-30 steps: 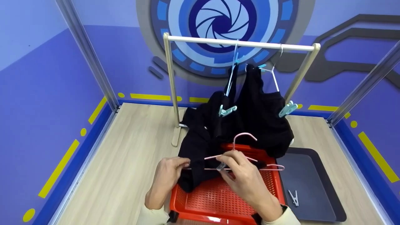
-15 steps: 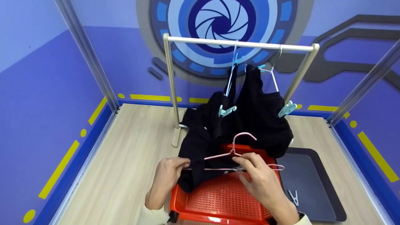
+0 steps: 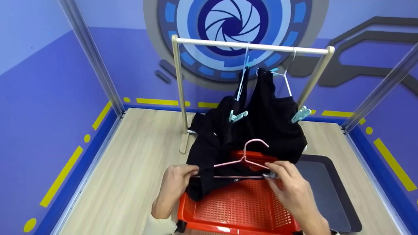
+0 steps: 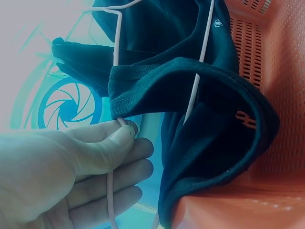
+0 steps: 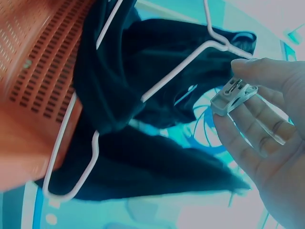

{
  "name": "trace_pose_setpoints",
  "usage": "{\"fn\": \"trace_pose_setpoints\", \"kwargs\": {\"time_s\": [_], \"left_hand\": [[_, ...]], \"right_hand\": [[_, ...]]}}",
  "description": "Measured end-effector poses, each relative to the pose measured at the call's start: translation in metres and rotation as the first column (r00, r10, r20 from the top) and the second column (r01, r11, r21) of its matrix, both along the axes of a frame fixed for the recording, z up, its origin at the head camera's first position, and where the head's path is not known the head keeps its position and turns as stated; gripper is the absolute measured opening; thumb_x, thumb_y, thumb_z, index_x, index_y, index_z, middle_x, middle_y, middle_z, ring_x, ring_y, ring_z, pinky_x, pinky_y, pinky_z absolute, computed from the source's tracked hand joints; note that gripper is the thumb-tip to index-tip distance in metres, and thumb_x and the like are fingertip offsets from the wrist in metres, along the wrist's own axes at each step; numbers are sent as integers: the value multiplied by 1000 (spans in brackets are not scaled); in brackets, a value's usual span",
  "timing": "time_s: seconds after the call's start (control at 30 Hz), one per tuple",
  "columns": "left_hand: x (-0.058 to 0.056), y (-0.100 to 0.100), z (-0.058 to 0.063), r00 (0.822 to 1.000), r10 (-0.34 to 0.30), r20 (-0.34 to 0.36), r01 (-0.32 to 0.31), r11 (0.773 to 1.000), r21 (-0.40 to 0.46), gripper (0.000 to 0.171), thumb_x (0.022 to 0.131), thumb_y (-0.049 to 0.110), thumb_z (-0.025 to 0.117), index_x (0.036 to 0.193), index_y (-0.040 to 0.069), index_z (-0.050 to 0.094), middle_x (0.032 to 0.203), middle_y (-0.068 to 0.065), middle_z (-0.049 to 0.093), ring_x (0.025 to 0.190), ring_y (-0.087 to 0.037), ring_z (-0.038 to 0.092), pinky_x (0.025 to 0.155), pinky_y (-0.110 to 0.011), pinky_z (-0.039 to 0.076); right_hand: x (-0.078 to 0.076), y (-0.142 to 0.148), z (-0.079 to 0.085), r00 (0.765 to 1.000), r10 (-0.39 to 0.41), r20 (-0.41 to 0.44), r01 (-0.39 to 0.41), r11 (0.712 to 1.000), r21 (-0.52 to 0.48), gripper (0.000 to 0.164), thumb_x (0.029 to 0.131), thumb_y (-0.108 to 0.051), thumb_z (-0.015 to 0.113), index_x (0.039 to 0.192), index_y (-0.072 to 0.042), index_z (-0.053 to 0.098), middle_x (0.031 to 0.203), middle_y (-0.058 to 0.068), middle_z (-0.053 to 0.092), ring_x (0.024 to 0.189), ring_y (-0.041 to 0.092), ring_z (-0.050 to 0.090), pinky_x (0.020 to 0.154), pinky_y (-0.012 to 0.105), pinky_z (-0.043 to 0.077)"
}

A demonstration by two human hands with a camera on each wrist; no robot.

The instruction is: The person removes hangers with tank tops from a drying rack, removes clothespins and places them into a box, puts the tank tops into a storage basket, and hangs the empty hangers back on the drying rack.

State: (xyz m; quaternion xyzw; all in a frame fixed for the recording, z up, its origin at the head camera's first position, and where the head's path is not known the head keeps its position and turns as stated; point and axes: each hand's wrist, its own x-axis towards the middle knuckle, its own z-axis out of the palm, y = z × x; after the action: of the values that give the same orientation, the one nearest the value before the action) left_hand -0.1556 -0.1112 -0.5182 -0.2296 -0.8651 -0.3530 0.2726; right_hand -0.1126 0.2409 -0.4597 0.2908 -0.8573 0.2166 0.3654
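A pink hanger (image 3: 244, 159) stands hook up over the basket, threaded through a black garment (image 3: 204, 186). My left hand (image 3: 178, 181) pinches the hanger's left end between thumb and finger, right at the garment's edge, as the left wrist view shows. In the left wrist view the garment's opening (image 4: 224, 143) gapes around the lower wire. My right hand (image 3: 292, 186) pinches a pale grey clothespin (image 5: 233, 97) near the hanger's right side. Its other fingers spread loosely below. The hanger's right end is hidden behind this hand in the head view.
A red perforated basket (image 3: 235, 209) lies beneath the hands. Behind it stands a rack (image 3: 215, 42) with black clothes (image 3: 274, 114) on hangers, held by light blue clothespins (image 3: 301, 114). A dark grey tray (image 3: 333, 195) lies to the right, partly behind my right forearm.
My right hand has slid right along the hanger with the clothespin, uncovering the hanger's middle. The other clothespin on the tray is now hidden by my right arm. My left hand stays put.
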Motion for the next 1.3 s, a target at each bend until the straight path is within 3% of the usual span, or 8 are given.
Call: {"fn": "trace_pose_setpoints", "kwargs": {"time_s": [0.1, 0.3, 0.43, 0.53, 0.8, 1.03, 1.17, 1.3], "left_hand": [[0, 0, 0, 1000, 1, 5, -1, 1000, -2, 10, 81, 3, 88, 88, 10, 85, 86, 0, 80, 77, -18, 78, 69, -37, 63], [-1, 0, 1, 1000, 1, -2, -1, 1000, -7, 10, 81, 3, 88, 87, 11, 85, 86, 0, 80, 76, -18, 78, 69, -37, 63], [-1, 0, 1, 1000, 0, -5, 0, 1000, -10, 11, 81, 3, 88, 87, 11, 85, 86, 1, 80, 76, -18, 78, 69, -36, 63], [-1, 0, 1, 1000, -1, -1, 1, 1000, -15, 10, 82, 4, 88, 88, 12, 85, 87, 1, 80, 77, -17, 78, 69, -36, 63], [0, 0, 2, 1000, -3, 10, 3, 1000, -14, 9, 83, 4, 87, 88, 12, 85, 87, 1, 80, 77, -17, 78, 69, -35, 63], [1, 0, 3, 999, -3, 33, 3, 1000, -10, 9, 83, 4, 87, 89, 11, 86, 88, 0, 80, 78, -17, 78, 70, -36, 63], [1, 0, 3, 999, -2, 38, 2, 1000, -10, 9, 84, 3, 87, 90, 10, 86, 88, -1, 80, 78, -18, 78, 71, -37, 63], [1, 0, 2, 999, -2, 35, 2, 1000, -10, 10, 83, 3, 87, 90, 10, 86, 89, 0, 80, 79, -18, 78, 71, -37, 63]], "right_hand": [[2, 11, -2, 999, -45, -3, 45, 999, -8, 31, 95, -22, 68, 121, -7, 75, 113, 4, 70, 97, 21, 68, 78, 31, 57], [4, 32, -2, 992, -126, -4, 126, 991, -45, 41, 104, -40, 59, 122, -6, 75, 112, 5, 70, 84, 18, 68, 72, 22, 56], [7, 45, 1, 983, -176, 51, 179, 982, -62, 33, 95, -17, 77, 125, -5, 74, 112, 7, 69, 82, 18, 68, 76, 14, 53], [12, 50, 4, 967, -225, 119, 233, 970, -63, 52, 79, 7, 89, 127, -5, 72, 113, 8, 68, 86, 18, 68, 80, 8, 49], [17, 65, 3, 924, -306, 228, 341, 931, -134, 56, 75, 11, 92, 125, -2, 72, 111, 10, 67, 86, 10, 62, 81, -2, 41], [14, 84, -4, 854, -401, 332, 472, 865, -170, 50, 81, 8, 90, 126, 0, 70, 110, 13, 65, 90, -5, 52, 78, -4, 37], [9, 98, -12, 796, -474, 377, 554, 822, -135, 46, 83, 6, 88, 124, 2, 69, 110, 16, 63, 91, 15, 58, 77, -4, 33], [5, 114, -25, 735, -529, 425, 610, 789, -73, 42, 84, 5, 87, 122, 6, 68, 109, 23, 63, 92, 37, 65, 74, 16, 43]]}}
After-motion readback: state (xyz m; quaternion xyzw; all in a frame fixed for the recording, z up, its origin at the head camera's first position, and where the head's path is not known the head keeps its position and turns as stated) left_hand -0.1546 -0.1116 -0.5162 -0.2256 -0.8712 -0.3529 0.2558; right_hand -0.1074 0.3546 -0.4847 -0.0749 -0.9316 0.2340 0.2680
